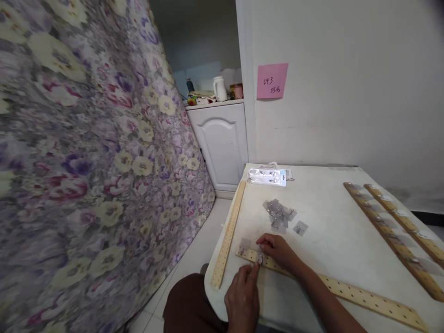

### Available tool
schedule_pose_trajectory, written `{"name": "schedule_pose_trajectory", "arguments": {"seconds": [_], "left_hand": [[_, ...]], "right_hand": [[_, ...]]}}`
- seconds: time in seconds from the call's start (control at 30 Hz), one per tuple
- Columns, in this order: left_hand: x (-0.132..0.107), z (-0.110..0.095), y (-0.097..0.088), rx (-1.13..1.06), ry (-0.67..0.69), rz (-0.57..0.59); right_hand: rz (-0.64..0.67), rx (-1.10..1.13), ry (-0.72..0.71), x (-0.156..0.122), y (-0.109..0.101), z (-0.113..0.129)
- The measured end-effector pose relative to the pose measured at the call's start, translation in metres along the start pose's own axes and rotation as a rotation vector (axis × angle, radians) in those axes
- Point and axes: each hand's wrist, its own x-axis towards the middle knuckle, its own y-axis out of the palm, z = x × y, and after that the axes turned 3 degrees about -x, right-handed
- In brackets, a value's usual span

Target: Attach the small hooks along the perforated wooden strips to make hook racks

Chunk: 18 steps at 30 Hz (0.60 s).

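Observation:
A long wooden strip with rows of holes lies slantwise across the front of the table. Near its left end, my right hand is closed, thumb and fingertips pinched at the upper edge of a small metal hook on a clear square backing. From below, my left hand reaches the same hook with index finger and thumb tips, its other fingers curled. Another clear-backed hook sits at the strip's left end. Beyond my hands is a pile of such hooks, with a single one beside it.
A second holed wooden strip runs along the table's left edge. Two strips bearing clear-backed hooks lie at the right. Packaged hooks rest at the back. A floral curtain hangs left; a white cabinet stands behind.

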Motion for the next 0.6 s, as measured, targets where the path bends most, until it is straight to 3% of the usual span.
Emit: {"name": "schedule_pose_trajectory", "arguments": {"seconds": [0.6], "left_hand": [[0.0006,0.0005,0.0015,-0.009,0.029,-0.021]], "right_hand": [[0.018,-0.017,0.03,-0.0003,0.0007,-0.0003]]}}
